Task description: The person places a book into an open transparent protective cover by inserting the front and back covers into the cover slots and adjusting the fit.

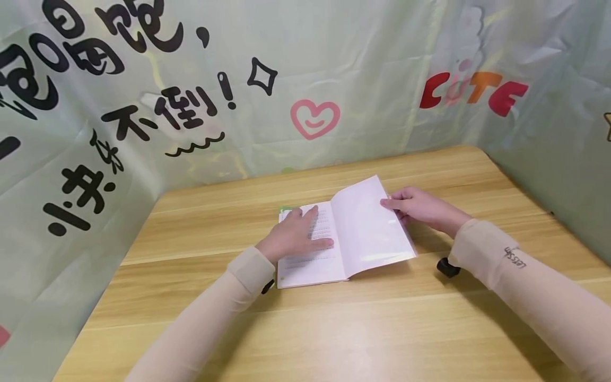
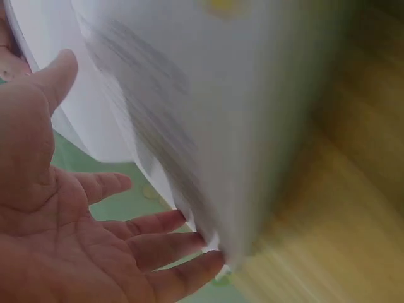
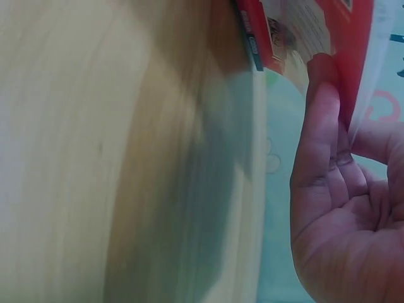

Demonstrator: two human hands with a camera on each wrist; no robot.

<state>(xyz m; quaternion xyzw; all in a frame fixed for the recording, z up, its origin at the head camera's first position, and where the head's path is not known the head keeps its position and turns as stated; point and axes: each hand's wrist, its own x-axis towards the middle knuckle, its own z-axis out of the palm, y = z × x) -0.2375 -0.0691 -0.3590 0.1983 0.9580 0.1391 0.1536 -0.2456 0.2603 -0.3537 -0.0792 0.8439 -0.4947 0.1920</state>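
An open book (image 1: 305,271) lies on the wooden table, its printed page on the left. My left hand (image 1: 293,237) rests over that page with fingers and thumb spread. In the left wrist view its fingers (image 2: 183,271) reach across the printed lines. The blank white right side (image 1: 369,225) of the book is raised and tilted off the table. My right hand (image 1: 425,208) pinches its outer edge, thumb on the white face. From the right wrist, the red cover (image 3: 352,50) shows as the underside of this raised part, with fingers (image 3: 319,120) against it.
The wooden table (image 1: 200,228) extends around the book on all sides. A printed fabric sheet (image 1: 372,69) hangs behind and beside the table. Near my right cuff a small black object (image 1: 447,268) shows under the sleeve.
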